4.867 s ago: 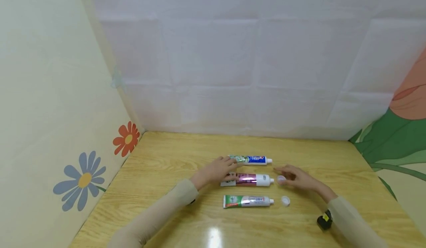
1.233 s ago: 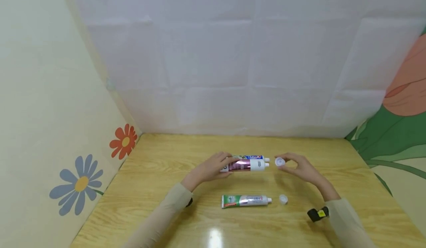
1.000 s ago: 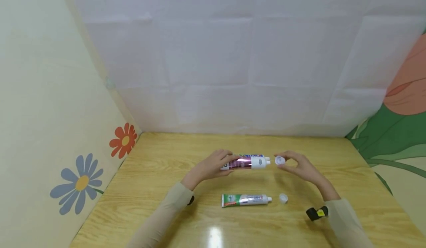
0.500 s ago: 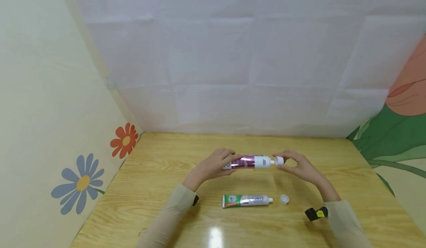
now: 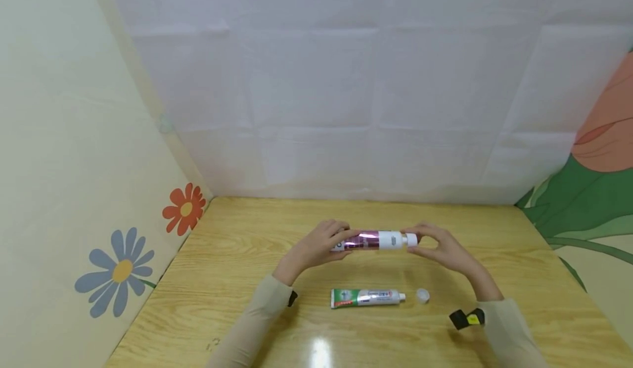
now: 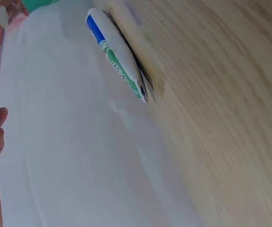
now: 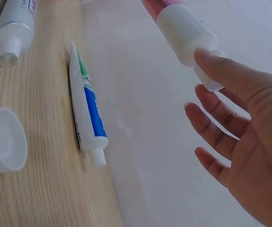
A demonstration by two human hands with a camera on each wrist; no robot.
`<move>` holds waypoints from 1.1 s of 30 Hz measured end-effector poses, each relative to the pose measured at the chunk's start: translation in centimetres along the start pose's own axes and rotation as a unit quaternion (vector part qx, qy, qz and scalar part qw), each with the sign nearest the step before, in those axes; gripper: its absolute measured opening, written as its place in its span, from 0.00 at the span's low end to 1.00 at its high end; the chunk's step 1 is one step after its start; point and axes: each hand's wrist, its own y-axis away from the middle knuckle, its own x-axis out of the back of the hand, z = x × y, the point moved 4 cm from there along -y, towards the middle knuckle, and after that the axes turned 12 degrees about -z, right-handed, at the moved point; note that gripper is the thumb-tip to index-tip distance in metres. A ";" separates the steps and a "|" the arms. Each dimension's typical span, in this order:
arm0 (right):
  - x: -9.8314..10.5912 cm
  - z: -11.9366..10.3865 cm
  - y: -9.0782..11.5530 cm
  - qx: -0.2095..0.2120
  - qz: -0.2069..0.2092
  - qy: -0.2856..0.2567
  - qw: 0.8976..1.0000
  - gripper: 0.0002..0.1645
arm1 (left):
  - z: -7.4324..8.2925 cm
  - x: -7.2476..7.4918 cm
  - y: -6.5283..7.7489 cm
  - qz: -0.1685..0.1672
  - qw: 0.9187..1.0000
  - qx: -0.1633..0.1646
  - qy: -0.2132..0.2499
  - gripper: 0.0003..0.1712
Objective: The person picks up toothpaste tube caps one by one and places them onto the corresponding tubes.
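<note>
My left hand (image 5: 316,245) grips a pink-and-white toothpaste tube (image 5: 368,240) by its tail half, raised over the table and lying level, nozzle to the right. Between thumb and fingers my right hand (image 5: 445,250) pinches a white screw cap (image 5: 411,240) at the tube's nozzle, in line with it. The right wrist view shows this cap (image 7: 207,78) at the tube's white shoulder, the other fingers spread below. A blue-and-green toothpaste tube (image 7: 89,111), uncapped, lies on the table; the raised tube hides most of it in the head view.
Nearer the front lies a green-and-silver toothpaste tube (image 5: 368,297) without a cap, its nozzle pointing right. Just beyond that nozzle rests a loose white cap (image 5: 422,295). A white sheet (image 5: 316,110) hangs along the table's back edge.
The left hand has lifted the pink tube off the table and moved it back. The right hand has picked up a cap, turned it toward the tube and brought it onto the nozzle.
</note>
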 end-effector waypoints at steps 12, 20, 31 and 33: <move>-0.5 2.5 -0.2 -0.005 0.007 -0.006 1.000 0.24 | 0.1 0.8 -0.1 0.014 1.000 -0.002 -0.002 0.34; -0.7 2.7 -0.6 0.006 0.056 -0.003 0.998 0.27 | -0.1 0.7 -0.2 0.027 1.000 -0.002 0.000 0.33; 0.0 2.5 -0.5 -0.021 0.067 0.004 0.998 0.18 | -0.2 1.5 -0.7 0.053 0.997 0.030 -0.036 0.33; 0.2 2.4 -0.7 -0.017 0.063 0.007 0.998 0.17 | -0.2 1.7 -0.7 0.060 0.997 0.034 -0.044 0.33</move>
